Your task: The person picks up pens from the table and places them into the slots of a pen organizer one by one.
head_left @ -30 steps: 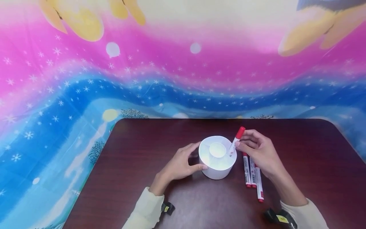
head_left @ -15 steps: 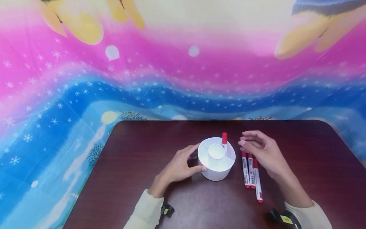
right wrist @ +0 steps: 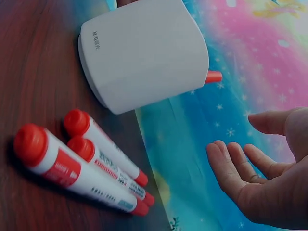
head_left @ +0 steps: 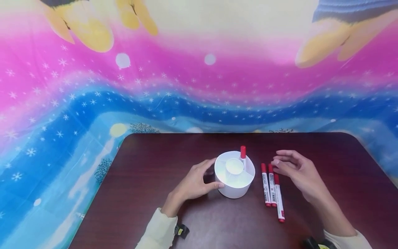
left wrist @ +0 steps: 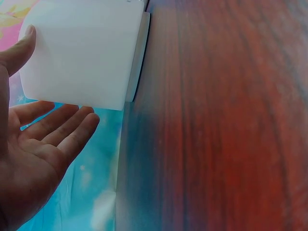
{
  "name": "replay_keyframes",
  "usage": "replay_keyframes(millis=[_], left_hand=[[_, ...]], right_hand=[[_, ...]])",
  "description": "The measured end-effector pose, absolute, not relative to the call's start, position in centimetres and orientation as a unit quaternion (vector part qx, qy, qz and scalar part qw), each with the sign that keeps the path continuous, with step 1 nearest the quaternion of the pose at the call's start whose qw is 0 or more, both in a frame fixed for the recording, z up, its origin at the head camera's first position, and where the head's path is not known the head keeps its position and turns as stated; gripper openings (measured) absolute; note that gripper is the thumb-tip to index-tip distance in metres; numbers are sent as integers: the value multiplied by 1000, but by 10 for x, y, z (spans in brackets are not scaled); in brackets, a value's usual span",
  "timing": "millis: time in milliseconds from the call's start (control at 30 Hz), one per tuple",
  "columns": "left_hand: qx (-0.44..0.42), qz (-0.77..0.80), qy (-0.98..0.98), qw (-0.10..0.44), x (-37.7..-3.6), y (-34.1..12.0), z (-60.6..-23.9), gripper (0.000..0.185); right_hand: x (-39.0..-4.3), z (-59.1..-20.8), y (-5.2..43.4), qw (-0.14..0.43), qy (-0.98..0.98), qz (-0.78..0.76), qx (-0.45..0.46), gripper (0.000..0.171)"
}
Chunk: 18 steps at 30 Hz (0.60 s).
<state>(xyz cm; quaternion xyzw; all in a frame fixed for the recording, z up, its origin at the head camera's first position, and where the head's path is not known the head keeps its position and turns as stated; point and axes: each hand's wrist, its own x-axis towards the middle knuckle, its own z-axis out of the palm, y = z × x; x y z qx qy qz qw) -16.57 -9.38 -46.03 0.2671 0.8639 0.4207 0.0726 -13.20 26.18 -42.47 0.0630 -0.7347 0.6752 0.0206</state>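
Observation:
A white round pen holder with divided compartments stands on the table; one red-capped marker is upright in its back right compartment. The left hand rests against the holder's left side, thumb at the front and fingers at the back. Its fingers look fairly straight in the left wrist view, fingertips at the holder's edge. Three more white markers with red ends lie side by side to the right of the holder. Just right of their caps hovers the right hand, fingers loosely bent, nothing between them.
The dark brown wooden table has rounded far corners. Behind it hangs a pink and blue printed cloth with snowflakes. A black strap with a small device sits at the left wrist, another at the right.
The right hand put the marker into the holder, let go of it, and drew back to the right past the lying markers. The left hand has stayed at the holder.

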Motion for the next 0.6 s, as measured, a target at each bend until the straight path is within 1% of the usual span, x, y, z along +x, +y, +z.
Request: replay_keyframes(millis=[200,400,600], left_hand=[[275,421,861,71,-166,-94,-460,91],[261,437,858,63,-168,-99,-457,95],[267,441,855,62,-168,-100,-455,94]], right_hand=[[-127,-428,269,21,-750,659,48,27],[-122,-433,278,23,-744,665,54,26],[-119,-438,286,21,-737,673,57,27]])
